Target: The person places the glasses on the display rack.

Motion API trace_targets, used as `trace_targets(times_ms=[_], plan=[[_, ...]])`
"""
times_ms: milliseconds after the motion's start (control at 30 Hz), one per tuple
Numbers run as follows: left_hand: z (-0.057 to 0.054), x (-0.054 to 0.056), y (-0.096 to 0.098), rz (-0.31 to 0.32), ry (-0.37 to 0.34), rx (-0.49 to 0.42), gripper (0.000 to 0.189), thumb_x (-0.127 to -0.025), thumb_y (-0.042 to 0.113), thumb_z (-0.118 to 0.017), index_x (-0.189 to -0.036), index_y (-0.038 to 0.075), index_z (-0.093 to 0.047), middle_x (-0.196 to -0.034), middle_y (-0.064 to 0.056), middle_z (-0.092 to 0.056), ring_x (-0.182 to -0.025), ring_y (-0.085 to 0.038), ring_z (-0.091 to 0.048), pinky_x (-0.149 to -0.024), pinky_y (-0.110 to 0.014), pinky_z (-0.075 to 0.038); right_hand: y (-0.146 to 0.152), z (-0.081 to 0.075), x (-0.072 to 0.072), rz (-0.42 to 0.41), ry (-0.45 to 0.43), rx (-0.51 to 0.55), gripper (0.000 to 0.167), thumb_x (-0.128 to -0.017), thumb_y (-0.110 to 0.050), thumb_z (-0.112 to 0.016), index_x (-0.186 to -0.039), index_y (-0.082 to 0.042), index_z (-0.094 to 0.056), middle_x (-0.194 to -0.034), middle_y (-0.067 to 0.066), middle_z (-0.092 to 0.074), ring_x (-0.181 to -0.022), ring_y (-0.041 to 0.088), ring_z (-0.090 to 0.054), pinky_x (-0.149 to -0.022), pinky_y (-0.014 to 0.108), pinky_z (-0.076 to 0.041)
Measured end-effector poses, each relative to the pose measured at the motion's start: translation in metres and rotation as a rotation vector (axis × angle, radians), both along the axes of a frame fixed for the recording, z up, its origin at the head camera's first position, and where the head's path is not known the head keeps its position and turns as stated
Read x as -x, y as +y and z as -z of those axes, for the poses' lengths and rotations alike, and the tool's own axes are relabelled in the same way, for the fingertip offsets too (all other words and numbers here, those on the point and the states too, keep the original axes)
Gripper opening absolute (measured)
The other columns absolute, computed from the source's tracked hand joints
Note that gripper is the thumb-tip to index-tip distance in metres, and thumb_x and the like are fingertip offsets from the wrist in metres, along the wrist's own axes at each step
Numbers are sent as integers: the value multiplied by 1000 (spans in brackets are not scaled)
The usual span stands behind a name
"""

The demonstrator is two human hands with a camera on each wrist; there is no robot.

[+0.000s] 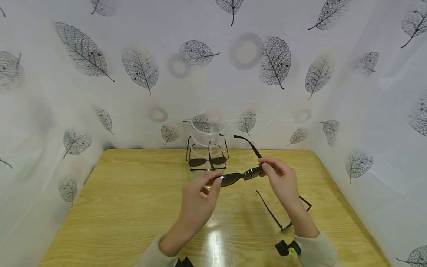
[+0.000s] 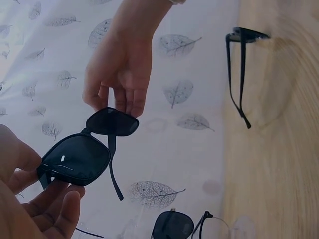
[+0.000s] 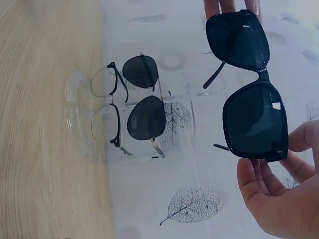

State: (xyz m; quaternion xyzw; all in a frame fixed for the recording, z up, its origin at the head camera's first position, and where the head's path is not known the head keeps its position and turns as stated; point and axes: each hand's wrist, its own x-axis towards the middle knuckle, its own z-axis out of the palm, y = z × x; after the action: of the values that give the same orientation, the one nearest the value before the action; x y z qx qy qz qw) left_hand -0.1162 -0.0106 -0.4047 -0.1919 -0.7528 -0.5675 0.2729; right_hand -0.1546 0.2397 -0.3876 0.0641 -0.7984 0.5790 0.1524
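Black sunglasses [image 1: 231, 179] with dark lenses are held in the air between both hands, above the wooden table. My left hand [image 1: 199, 200] pinches one outer corner of the frame. At the opposite corner my right hand [image 1: 281, 178] grips the frame by its hinge. One temple arm points up and away from me in the head view. In the left wrist view the sunglasses [image 2: 75, 158] hang tilted, one lens nearer the camera. Both lenses of the sunglasses [image 3: 255, 119] face the right wrist camera, with fingers at either end.
Behind the hands a clear display stand [image 1: 209, 142] bears dark-lensed sunglasses [image 3: 147, 118] above thin-rimmed eyeglasses [image 3: 117, 124]. Black-framed glasses [image 1: 269, 211] lie with arms unfolded on the table [image 1: 126, 207], partly behind the right forearm. A leaf-patterned sheet [image 1: 213, 89] encloses the back and sides.
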Motion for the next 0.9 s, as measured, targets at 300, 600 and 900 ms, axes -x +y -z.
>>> trace_targets(times_ms=[300,600,900], plan=[[1,6,-18,-35,3,-29,21,-98,6,-72,-117,13,-80,-98,-4,-80,-81,-11,-72,-59,-28,-59,-17,-1,5,-37,-2,6,22,-105,-10,-64,-122,2,-73,-103,-19,-73,-81,14,-74,-82,23,-60],[-1,19,-39,-22,-76,-41,19,-99,8,-72,-117,12,-80,-100,-7,-81,-81,-15,-73,-60,-28,-60,-34,-2,15,-74,-13,16,25,-105,-10,-65,-124,4,-72,-109,2,-75,-83,13,-73,-83,27,-61],[-3,38,-56,8,-171,-71,20,-99,11,-73,-117,13,-80,-107,-9,-81,-82,-8,-72,-66,-26,-60,-45,-2,26,-83,-40,32,24,-105,-14,-66,-123,-1,-74,-111,23,-72,-83,18,-73,-81,27,-60]])
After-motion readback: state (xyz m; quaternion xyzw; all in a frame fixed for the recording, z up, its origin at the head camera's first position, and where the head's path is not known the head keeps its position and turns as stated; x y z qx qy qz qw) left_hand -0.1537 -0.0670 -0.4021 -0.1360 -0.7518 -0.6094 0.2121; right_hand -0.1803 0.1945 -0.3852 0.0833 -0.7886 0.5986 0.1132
